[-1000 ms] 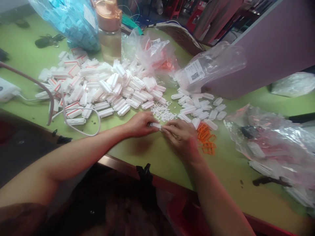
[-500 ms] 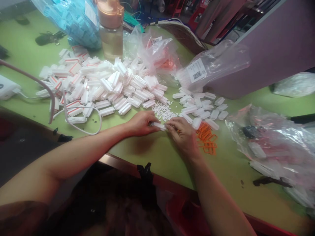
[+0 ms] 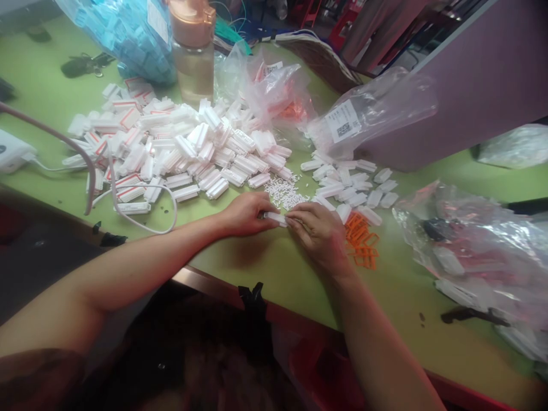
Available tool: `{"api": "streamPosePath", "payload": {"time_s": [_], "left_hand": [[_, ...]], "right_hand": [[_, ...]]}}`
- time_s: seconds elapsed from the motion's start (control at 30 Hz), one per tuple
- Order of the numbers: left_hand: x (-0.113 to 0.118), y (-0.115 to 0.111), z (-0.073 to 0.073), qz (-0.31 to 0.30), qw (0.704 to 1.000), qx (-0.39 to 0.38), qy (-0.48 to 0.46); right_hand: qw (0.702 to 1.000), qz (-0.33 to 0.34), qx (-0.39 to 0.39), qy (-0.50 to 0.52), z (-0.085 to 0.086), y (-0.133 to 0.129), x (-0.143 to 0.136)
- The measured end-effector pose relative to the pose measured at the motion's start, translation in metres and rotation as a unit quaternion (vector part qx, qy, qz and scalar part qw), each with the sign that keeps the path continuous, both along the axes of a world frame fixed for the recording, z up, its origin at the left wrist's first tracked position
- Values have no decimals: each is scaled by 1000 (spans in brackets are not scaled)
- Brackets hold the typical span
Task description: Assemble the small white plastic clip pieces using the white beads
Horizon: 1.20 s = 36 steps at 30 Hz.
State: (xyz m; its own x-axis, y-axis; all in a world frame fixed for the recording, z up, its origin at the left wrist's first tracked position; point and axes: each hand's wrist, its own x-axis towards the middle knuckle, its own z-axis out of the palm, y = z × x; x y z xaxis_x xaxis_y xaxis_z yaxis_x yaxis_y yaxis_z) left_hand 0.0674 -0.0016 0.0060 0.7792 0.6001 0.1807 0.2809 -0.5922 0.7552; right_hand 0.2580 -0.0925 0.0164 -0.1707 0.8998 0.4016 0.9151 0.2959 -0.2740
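Note:
My left hand (image 3: 249, 213) is closed around one end of a small white plastic housing (image 3: 275, 218), held just above the green table. At its other end, my right hand (image 3: 315, 230) has thumb and fingers pinched together against the piece. Whether a tiny part sits between those right fingertips is hidden. Right behind the hands lies a heap of tiny white pins (image 3: 285, 193). Orange rectangular frames (image 3: 362, 240) are piled beside my right hand, and translucent white covers (image 3: 349, 182) lie beyond them.
A large pile of white housings (image 3: 171, 142), some with red edges, spreads at the left, near a white cable (image 3: 174, 208). Behind stand a bottle (image 3: 193, 57) and a bag of blue parts (image 3: 128, 40). A clear bag (image 3: 479, 245) lies at the right, a purple-grey panel (image 3: 471, 91) behind it.
Almost nothing differs. Both hands stay at the white housing, with only a slight shift of the right hand's fingers.

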Motion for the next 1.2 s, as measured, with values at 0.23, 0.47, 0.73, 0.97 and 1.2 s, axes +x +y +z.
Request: {"api": "streamPosePath", "payload": {"time_s": [0.23,0.47,0.73,0.97,1.2], "left_hand": [[0,0,-3,2,1000,3,-7],[1,1,-5,2,1000,10,-8],[1,1,-7,4,1000,16,-15],[2,0,-7,7,1000,16,-21],[1,1,-5,5,1000,10,-11]], "right_hand": [[999,-11,5,43,-2,0,0],[998,-20,37,50,-5,1,0],[980,3,137,-142,4,-3,-7],[986,33,73,-149,14,-7,-8],[998,-23,-18,51,7,-4,13]]}}
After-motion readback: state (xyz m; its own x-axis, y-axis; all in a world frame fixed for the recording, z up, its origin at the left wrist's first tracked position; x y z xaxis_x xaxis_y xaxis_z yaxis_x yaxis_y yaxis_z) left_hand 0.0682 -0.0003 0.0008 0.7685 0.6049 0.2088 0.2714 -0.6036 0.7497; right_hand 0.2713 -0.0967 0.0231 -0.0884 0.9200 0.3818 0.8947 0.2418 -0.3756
